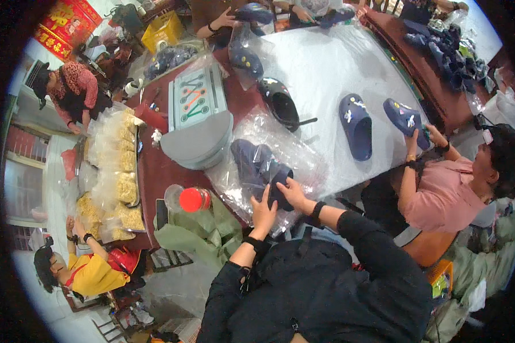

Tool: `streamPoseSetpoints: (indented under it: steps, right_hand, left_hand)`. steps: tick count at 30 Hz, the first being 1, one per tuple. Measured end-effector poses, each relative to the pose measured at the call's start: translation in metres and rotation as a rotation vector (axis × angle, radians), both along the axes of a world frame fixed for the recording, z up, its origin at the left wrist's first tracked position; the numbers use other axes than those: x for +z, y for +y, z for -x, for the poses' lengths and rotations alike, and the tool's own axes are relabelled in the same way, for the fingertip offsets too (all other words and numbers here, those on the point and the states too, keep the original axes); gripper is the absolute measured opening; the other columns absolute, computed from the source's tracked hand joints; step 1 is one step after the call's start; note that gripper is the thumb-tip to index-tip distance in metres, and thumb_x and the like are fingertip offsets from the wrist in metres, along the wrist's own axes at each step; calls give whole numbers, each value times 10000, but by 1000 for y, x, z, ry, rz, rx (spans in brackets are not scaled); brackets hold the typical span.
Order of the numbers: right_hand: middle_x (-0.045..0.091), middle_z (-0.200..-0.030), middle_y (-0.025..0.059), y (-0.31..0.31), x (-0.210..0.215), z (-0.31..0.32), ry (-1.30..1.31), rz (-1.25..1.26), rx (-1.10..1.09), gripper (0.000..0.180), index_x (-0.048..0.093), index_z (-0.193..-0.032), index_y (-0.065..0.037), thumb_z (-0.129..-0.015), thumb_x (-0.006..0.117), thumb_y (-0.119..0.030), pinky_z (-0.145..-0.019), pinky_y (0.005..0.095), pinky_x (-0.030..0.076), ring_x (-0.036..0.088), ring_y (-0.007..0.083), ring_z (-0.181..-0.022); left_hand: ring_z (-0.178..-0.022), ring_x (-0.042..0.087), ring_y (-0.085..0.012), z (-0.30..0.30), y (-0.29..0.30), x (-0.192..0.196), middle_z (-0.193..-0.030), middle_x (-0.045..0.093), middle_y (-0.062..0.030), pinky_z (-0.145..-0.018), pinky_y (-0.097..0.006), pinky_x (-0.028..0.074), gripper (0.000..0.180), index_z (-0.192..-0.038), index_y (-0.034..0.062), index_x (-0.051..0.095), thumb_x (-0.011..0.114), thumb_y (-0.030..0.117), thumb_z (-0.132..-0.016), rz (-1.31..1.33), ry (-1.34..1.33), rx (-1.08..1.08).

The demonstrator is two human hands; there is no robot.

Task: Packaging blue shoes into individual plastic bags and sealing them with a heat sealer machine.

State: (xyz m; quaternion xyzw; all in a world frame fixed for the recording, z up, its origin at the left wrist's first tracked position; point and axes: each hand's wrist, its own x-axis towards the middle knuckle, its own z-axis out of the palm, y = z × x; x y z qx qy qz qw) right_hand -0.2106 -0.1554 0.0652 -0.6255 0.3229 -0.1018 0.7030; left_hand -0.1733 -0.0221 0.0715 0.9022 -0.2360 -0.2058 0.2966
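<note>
A dark navy rubber clog (276, 182) is being gripped between both hands at the near edge of the counter (320, 68); the left hand (262, 212) is being closed on its lower side, the right hand (293, 193) on its toe, over crinkled clear plastic bags (294, 151).

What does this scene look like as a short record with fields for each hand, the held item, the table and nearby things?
left hand: grips the near end of the dark blue clog
right hand: on the clog's right side, fingers curled over it
held item: dark blue clog inside a clear plastic bag
table: white cover under plastic film
nearby: red-capped bottle, two blue clogs, co-worker in pink shirt handling one
</note>
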Motion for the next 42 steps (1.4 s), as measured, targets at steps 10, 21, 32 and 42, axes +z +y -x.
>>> streamPoseSetpoints:
  steps: [10,21,32,42]
  right_hand:
    - [618,-839,37,-2,-47,26,93,-14,176,231,585,-975,1,-838,612,-183,-630,284,455,543,108,-735]
    - [593,-980,124,-33,-63,-12,-176,73,273,359,544,-1079,8,-825,620,-235,-686,298,441,540,152,-840]
    - [537,-810,120,-75,6,21,33,1305,-51,334,572,-926,-53,-672,702,-227,-765,414,380,479,315,-881]
    - [565,-702,127,-80,26,-21,64,1255,186,176,607,-718,-61,-790,565,-216,-630,441,427,545,327,-686]
  left_hand:
    - [-1229,209,-560,5,4,-16,-1316,120,-442,-974,-488,321,624,-1377,314,289,562,210,-826,-29,-152,-71]
    - [-1268,188,-512,-3,4,-10,-1363,111,-380,-997,-450,306,708,-1392,209,239,626,181,-801,22,47,-63]
    - [-1020,542,-379,-25,26,-25,-1084,554,-272,-855,-404,431,695,-1151,-62,433,735,363,-691,-51,332,9]
    - [-701,580,-249,-39,29,2,-741,584,-142,-641,-351,443,233,-875,4,527,479,230,-908,413,91,84]
